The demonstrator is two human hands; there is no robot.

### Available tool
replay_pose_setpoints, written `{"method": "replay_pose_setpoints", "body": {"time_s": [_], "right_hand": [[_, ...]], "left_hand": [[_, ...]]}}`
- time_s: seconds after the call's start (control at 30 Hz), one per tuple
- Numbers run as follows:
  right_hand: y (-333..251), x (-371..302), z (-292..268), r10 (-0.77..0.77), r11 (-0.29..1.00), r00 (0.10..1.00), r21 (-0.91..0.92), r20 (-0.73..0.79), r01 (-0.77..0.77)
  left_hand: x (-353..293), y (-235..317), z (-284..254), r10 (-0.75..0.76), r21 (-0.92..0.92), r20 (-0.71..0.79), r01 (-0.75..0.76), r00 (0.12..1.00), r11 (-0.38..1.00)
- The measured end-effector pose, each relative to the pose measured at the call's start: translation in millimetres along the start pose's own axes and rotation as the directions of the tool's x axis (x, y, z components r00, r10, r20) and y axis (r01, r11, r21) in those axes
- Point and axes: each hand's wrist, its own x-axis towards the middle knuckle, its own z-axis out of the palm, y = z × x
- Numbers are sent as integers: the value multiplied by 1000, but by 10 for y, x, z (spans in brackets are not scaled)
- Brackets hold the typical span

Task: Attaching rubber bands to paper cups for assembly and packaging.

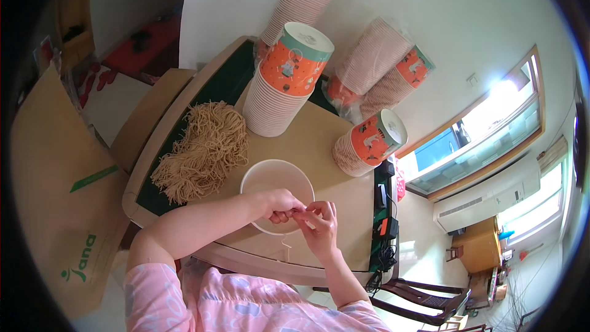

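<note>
Met over the near rim of a white paper bowl (270,178): left hand (279,205) and right hand (319,224), fingertips pressed together, pinching something too small to tell. Bowl set at mid-table, round, smooth, pale inside, partly covered by both hands at its 5 o'clock edge.

At 9 o'clock from the bowl, just beside it: a heap of dry noodles (200,150), tan, stringy, tangled, spilling toward the table's left edge. At 12 o'clock: a tall tilted stack of paper bowls (286,83), ribbed white rims, orange and teal printed top. At 2 o'clock: a shorter stack of printed bowls (369,144) lying on its side. Farther back against the white wall: sleeved stacks of bowls (375,58) in clear plastic.

Wooden table (319,132) tan, smooth, rounded at the near edge, with a dark green strip along its left side. Bare tabletop between bowl and toppled stack; black power strip and cables (384,221) crowded along the right edge at 4 o'clock.
</note>
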Motion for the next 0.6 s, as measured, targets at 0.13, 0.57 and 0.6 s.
{"method": "replay_pose_setpoints", "body": {"time_s": [0.13,0.57,0.6], "right_hand": [[0,19,-10,7,1000,1000,3,-15,-7],[78,-17,54,145,983,989,114,-31,-141],[83,-14,54,145,983,989,115,-32,-141]], "left_hand": [[-36,41,31,13,-28,-13,-14,1000,1000],[-24,1,40,111,-87,-88,-119,990,989],[-17,-6,28,124,-116,-97,-135,988,984]]}}
